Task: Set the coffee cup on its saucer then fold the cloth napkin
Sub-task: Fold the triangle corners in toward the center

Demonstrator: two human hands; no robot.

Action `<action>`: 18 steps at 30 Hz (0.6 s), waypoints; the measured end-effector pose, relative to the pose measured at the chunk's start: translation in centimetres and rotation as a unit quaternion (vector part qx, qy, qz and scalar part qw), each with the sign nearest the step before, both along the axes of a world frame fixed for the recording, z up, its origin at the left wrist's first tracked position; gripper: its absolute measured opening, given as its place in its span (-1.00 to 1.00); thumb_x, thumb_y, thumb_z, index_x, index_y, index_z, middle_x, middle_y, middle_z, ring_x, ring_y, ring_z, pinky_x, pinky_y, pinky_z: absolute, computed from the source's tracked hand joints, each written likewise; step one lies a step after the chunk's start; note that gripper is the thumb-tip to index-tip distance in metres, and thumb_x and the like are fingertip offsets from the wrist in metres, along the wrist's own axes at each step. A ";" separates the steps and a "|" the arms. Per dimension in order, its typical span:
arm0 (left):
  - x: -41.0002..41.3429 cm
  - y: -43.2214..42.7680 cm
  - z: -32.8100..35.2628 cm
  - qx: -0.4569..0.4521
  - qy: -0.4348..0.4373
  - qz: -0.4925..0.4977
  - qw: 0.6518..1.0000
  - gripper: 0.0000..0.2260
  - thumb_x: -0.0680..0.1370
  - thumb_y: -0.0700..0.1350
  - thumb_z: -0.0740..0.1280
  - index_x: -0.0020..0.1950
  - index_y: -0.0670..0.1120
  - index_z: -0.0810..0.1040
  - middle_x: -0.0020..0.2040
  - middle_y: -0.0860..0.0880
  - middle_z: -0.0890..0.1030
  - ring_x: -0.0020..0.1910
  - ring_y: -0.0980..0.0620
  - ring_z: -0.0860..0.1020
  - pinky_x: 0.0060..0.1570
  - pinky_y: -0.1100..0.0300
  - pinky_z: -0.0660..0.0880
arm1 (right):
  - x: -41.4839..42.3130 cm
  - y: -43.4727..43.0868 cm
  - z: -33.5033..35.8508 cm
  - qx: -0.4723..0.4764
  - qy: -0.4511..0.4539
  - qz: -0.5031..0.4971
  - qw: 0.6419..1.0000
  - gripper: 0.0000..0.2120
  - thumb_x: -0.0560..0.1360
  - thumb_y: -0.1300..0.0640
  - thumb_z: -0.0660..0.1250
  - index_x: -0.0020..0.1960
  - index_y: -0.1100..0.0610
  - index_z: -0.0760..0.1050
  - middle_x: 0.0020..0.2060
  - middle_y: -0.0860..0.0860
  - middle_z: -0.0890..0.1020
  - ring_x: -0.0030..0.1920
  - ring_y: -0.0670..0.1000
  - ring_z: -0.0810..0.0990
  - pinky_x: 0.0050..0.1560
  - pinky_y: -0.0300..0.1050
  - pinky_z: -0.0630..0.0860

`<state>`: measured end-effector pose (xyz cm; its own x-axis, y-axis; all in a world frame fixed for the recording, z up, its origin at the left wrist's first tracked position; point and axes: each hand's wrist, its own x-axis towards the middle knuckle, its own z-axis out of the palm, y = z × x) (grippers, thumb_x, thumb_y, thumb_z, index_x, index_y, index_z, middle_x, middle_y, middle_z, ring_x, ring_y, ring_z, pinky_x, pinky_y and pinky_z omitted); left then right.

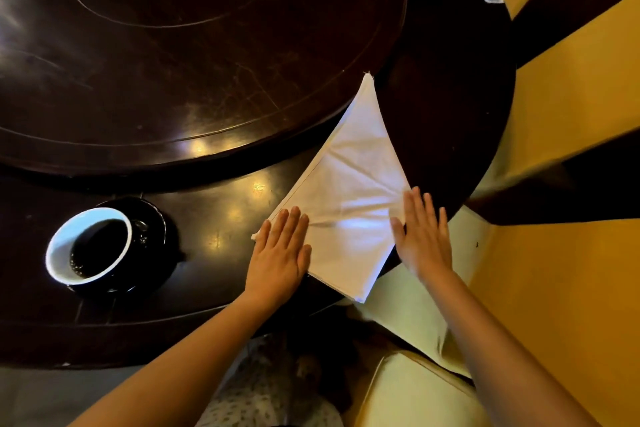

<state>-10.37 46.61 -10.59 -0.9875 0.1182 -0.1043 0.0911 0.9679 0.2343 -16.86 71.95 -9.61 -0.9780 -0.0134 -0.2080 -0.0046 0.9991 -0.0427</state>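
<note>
Two things matter here: a cup and a cloth. On the left, the coffee cup [89,246] sits on its dark saucer [157,218] with dark coffee inside, so that part of the job looks done. The cup is well apart from the cloth.

Next is the left hand [280,255]. It lies flat, fingers straight and close together, and presses on the left corner of the white cloth napkin [349,204]. The napkin lies on the shiny dark worktop [221,198] in a pointy shape. I think it has been folded once. On the right, the right hand [424,236] lies flat too, fingers straight, on the napkin's right edge. It looks a bit blurry. Neither hand holds anything.

What could go wrong? The near corner of the napkin seems to poke past the worktop edge. The wood looks slippery, so a pull toward the person could drag the cloth off. There are wrinkles between the hands, and folding over them would make a crooked fold. A wide swing of the left arm could bump the cup and spill the coffee.
</note>
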 end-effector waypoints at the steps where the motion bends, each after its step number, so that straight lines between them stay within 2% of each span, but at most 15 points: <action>1: 0.0 0.0 0.0 -0.002 0.000 0.000 1.000 -0.53 0.62 0.09 -0.09 0.49 0.02 -0.14 0.50 0.04 -0.18 0.49 0.01 -0.24 0.43 0.07 -0.34 | 0.0 -0.1 0.4 0.005 -0.002 -0.020 1.000 -0.41 0.58 -0.16 -0.21 0.50 0.09 -0.27 0.54 0.04 -0.14 0.52 0.03 -0.18 0.52 0.06 -0.19; 3: 0.0 0.1 -0.1 -0.008 -0.002 0.002 1.000 -0.53 0.62 0.09 -0.10 0.48 0.02 -0.15 0.50 0.04 -0.19 0.49 0.01 -0.24 0.43 0.07 -0.34 | 1.5 -2.7 0.8 -0.016 0.010 0.007 1.000 -0.41 0.60 -0.11 -0.14 0.48 0.13 -0.27 0.53 0.08 -0.14 0.52 0.07 -0.17 0.50 0.06 -0.23; 5: 0.0 0.1 -0.1 -0.015 0.003 0.006 1.000 -0.53 0.60 0.10 -0.13 0.48 0.02 -0.15 0.50 0.03 -0.17 0.49 0.00 -0.22 0.43 0.05 -0.32 | 4.9 -7.0 0.4 -0.060 0.007 0.128 0.990 -0.39 0.58 -0.14 -0.12 0.46 0.12 -0.30 0.49 0.05 -0.21 0.51 0.08 -0.20 0.47 0.03 -0.32; 7: 0.0 0.1 0.0 -0.013 0.002 0.005 1.000 -0.52 0.58 0.11 -0.14 0.47 0.02 -0.13 0.50 0.03 -0.15 0.49 0.00 -0.20 0.44 0.04 -0.30 | 8.1 -9.9 -0.2 -0.081 -0.024 0.219 0.972 -0.37 0.55 -0.21 -0.13 0.49 0.09 -0.20 0.47 0.01 -0.19 0.51 0.06 -0.16 0.48 0.00 -0.36; 8: 0.0 0.1 0.0 -0.012 0.001 0.003 1.000 -0.52 0.58 0.11 -0.13 0.47 0.02 -0.13 0.50 0.02 -0.15 0.49 0.00 -0.20 0.44 0.04 -0.29 | 8.7 -10.0 -0.3 -0.079 -0.010 0.226 0.971 -0.36 0.54 -0.22 -0.11 0.50 0.09 -0.11 0.48 0.01 -0.13 0.51 0.07 -0.11 0.47 -0.01 -0.31; 12: 0.0 0.0 -0.1 -0.006 -0.003 -0.004 1.000 -0.53 0.62 0.08 -0.08 0.48 0.01 -0.15 0.50 0.02 -0.16 0.49 0.00 -0.22 0.43 0.05 -0.31 | 9.0 -5.7 0.0 -0.081 0.030 0.178 0.980 -0.37 0.54 -0.22 -0.08 0.51 0.07 -0.01 0.51 -0.02 -0.02 0.52 0.03 -0.06 0.48 -0.02 -0.11; 14: 0.0 -0.1 -0.2 -0.013 -0.007 -0.002 1.000 -0.52 0.61 0.09 -0.10 0.48 0.02 -0.18 0.50 0.03 -0.20 0.48 0.00 -0.25 0.43 0.06 -0.34 | 10.1 -4.1 0.5 -0.103 0.049 0.132 0.985 -0.39 0.55 -0.19 -0.02 0.50 0.10 0.07 0.51 0.00 0.09 0.52 0.03 0.04 0.48 -0.01 0.02; 16: 0.0 -0.1 -0.3 -0.013 -0.015 -0.004 1.000 -0.52 0.60 0.11 -0.16 0.47 0.03 -0.21 0.49 0.03 -0.24 0.48 0.02 -0.28 0.43 0.06 -0.35 | 11.9 -3.7 0.8 -0.143 0.081 0.058 0.985 -0.42 0.54 -0.14 0.03 0.44 0.18 0.24 0.45 0.08 0.28 0.46 0.09 0.24 0.44 -0.01 0.18; 18: 0.0 -0.1 -0.4 -0.007 -0.021 -0.002 1.000 -0.51 0.59 0.13 -0.20 0.47 0.03 -0.23 0.49 0.04 -0.25 0.48 0.02 -0.29 0.43 0.05 -0.34 | 13.5 -4.2 0.8 -0.196 0.115 -0.034 0.973 -0.49 0.51 -0.07 0.14 0.32 0.25 0.39 0.29 0.16 0.50 0.30 0.17 0.47 0.30 0.04 0.43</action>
<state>-10.37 46.51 -10.98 -0.9815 0.1212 -0.1482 0.0860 0.9707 0.2244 -3.33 67.77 -8.84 -0.9996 0.0180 0.0239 0.0061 0.9049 -0.4256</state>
